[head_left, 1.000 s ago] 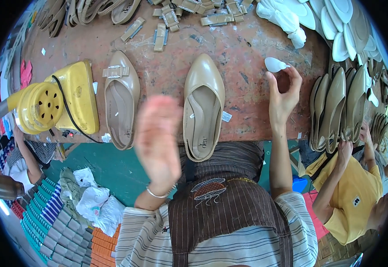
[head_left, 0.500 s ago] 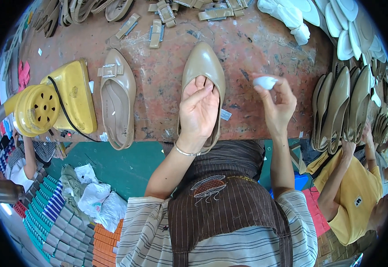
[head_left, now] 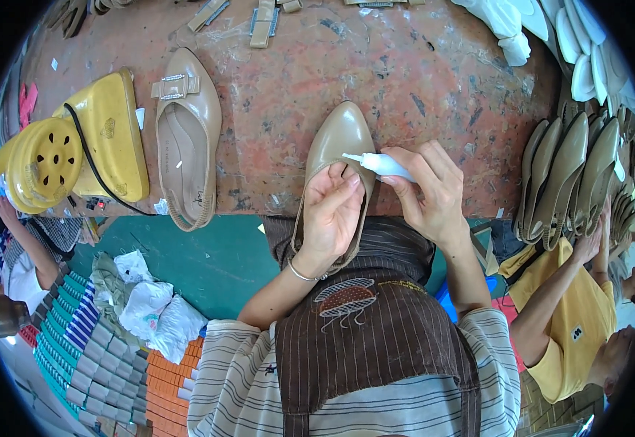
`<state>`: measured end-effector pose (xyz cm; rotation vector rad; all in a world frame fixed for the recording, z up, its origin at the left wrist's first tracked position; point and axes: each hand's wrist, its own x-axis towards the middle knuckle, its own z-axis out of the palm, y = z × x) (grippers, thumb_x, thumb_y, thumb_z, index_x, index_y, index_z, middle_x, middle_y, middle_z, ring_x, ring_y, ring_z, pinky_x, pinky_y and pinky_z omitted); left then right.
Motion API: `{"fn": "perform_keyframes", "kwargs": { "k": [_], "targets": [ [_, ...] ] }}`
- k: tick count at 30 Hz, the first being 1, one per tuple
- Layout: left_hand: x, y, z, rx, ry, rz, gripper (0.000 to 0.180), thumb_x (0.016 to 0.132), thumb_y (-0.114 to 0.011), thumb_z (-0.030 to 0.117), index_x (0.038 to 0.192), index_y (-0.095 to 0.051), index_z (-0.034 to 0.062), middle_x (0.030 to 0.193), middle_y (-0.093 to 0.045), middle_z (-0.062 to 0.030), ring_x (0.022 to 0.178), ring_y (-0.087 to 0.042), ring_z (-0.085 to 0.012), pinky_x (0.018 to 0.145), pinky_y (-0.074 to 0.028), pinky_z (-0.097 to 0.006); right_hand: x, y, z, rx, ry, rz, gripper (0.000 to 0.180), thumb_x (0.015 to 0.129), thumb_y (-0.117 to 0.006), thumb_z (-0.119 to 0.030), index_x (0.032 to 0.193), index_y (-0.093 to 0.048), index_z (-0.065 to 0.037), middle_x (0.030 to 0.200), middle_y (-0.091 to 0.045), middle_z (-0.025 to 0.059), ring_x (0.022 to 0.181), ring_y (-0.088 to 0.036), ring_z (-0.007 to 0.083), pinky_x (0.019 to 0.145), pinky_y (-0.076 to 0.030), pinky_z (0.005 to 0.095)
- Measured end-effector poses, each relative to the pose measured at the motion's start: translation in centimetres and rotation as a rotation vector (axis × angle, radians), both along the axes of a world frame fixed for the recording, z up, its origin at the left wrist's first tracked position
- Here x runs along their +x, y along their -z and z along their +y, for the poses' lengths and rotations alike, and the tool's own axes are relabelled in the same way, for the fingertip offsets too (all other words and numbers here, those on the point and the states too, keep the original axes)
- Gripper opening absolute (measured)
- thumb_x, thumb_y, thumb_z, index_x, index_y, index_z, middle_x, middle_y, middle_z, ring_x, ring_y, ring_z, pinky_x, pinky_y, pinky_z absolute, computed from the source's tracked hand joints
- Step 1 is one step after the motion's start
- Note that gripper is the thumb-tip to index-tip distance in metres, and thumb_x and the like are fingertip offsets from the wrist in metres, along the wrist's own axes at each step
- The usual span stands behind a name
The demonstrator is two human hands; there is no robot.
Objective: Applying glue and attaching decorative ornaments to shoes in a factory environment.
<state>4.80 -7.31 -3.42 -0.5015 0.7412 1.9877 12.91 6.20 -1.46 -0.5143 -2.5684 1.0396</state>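
A plain beige pointed shoe (head_left: 340, 131) lies toe-away at the table's front edge, its heel end over my apron. My left hand (head_left: 330, 215) grips it, fingers reaching into its opening and thumb bent toward them. In my right hand (head_left: 430, 191) is a small white squeeze bottle (head_left: 391, 167), tipped sideways. The bottle's thin nozzle points left and meets, or hovers just over, the shoe's upper near the opening; I cannot tell which. Left of it lies a matching shoe (head_left: 211, 91) bearing a bow (head_left: 177, 87) with a sparkling buckle.
A yellow lamp (head_left: 57, 167) with a black cord occupies the table's left. Loose beige bows (head_left: 262, 25) lie along the far side. Several beige shoes (head_left: 559, 175) stand at the right edge, by a co-worker in a yellow shirt (head_left: 576, 291). Plastic bags (head_left: 168, 320) rest lower left.
My right hand has brought the bottle left to the shoe, its nozzle now showing. The plain shoe and my left hand sit slightly lower in view; the table's other things have shifted with the view.
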Motion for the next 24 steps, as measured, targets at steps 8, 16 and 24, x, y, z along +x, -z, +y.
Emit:
{"fn": "perform_keyframes", "kwargs": {
  "k": [8, 16, 24],
  "targets": [
    [0.4, 0.9, -0.6, 0.084, 0.001, -0.001, 0.010, 0.090, -0.051, -0.006, 0.098, -0.053, 0.0001, 0.095, -0.052, -0.0019, 0.090, -0.052, -0.0088, 0.081, -0.041, -0.025, -0.6, -0.6, 0.0, 0.093, -0.046, -0.095, 0.021, 0.077, -0.070, -0.017, 0.094, -0.064, -0.005, 0.074, -0.055, 0.0067, 0.066, -0.054, 0.0242, 0.053, -0.045, 0.0348],
    [0.3, 0.5, -0.3, 0.051, 0.002, 0.006, 0.010, 0.091, -0.051, -0.005, 0.099, -0.054, -0.0005, 0.097, -0.053, -0.0028, 0.092, -0.053, -0.0094, 0.083, -0.041, -0.026, -0.7, -1.0, -0.1, 0.106, -0.054, -0.144, 0.021, 0.075, -0.070, -0.013, 0.093, -0.064, -0.004, 0.076, -0.057, 0.0078, 0.066, -0.053, 0.0251, 0.055, -0.045, 0.0346],
    [0.7, 1.5, -0.9, 0.182, -0.014, 0.047, 0.017, 0.090, -0.050, -0.007, 0.107, -0.053, -0.0025, 0.106, -0.055, -0.0056, 0.102, -0.053, -0.0122, 0.091, -0.041, -0.028, -1.1, -1.3, -0.1, 0.122, -0.061, -0.149, 0.019, 0.075, -0.070, -0.014, 0.091, -0.063, -0.005, 0.074, -0.055, 0.0067, 0.068, -0.055, 0.0247, 0.054, -0.046, 0.0353]
  ]
}}
